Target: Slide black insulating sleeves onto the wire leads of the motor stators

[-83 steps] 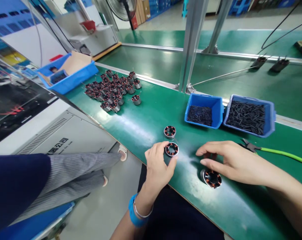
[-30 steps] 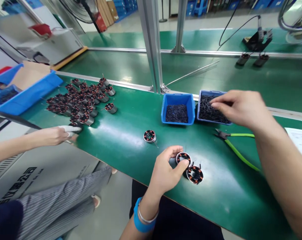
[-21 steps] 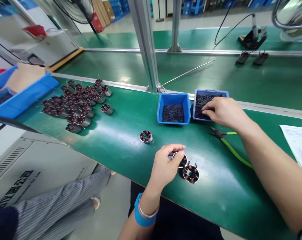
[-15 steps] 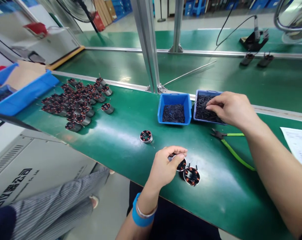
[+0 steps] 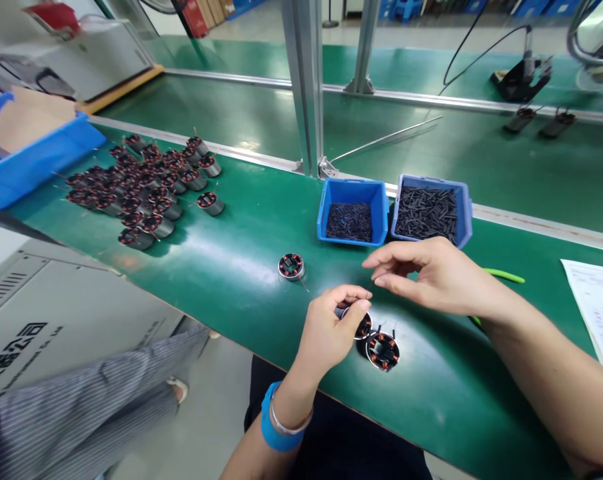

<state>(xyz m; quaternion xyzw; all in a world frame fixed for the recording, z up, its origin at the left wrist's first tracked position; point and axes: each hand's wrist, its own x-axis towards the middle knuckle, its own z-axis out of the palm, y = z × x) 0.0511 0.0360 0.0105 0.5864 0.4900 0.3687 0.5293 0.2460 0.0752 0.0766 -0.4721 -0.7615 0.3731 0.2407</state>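
My left hand [image 5: 331, 330] is closed at a round metal motor part [image 5: 364, 325] with copper coils, its thumb and fingertips pinched above the part near a thin wire. Touching that part on the right is a second coil part [image 5: 382, 351], with short black sleeves on its upright wires. My right hand [image 5: 421, 273] is just up and right of the left one, its fingers pinched on something small and dark that I cannot make out. A third coil part [image 5: 291, 267] stands alone to the left.
A blue bin [image 5: 354, 212] and a grey-blue bin [image 5: 431, 208] hold black sleeves. Green-handled cutters [image 5: 504, 274] lie partly under my right arm. Many coil parts [image 5: 146, 187] stand at left, near a blue crate [image 5: 41, 163]. A metal post [image 5: 304, 87] rises behind. Paper lies right.
My right hand has come away from the grey-blue bin, down and left to beside my left hand. My left hand stays at the coil part. The view has shifted slightly.
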